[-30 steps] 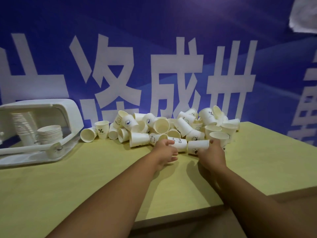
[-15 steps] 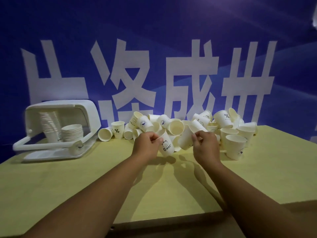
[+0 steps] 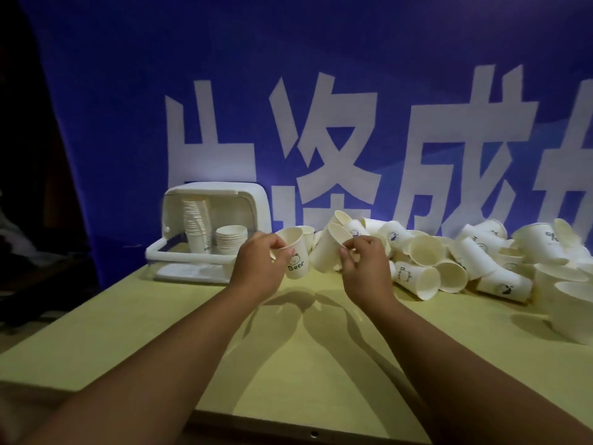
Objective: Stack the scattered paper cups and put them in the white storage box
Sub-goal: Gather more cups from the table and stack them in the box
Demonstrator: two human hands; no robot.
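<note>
- Paper cups have come up off the yellow table (image 3: 288,364). A second ago both hands were low on cups lying at the pile's near edge; now each hand holds one in the air, just right of the white storage box (image 3: 224,194).
- So the pick looks done. The two cups sit side by side and are not yet nested, and nesting them is likely the next step.
- Left hand (image 3: 260,268): its fingers are curled round the upper wall of the "Bear" cup (image 3: 296,256), which is held mouth up.
- Right hand (image 3: 362,268): it pinches a plain cup (image 3: 324,252), which is tilted.
- The box lies on its side, with a tall stack (image 3: 195,226) and a short stack (image 3: 231,240) inside.
- The loose pile (image 3: 449,258) spreads farther right of the box, so plenty remains.
</note>
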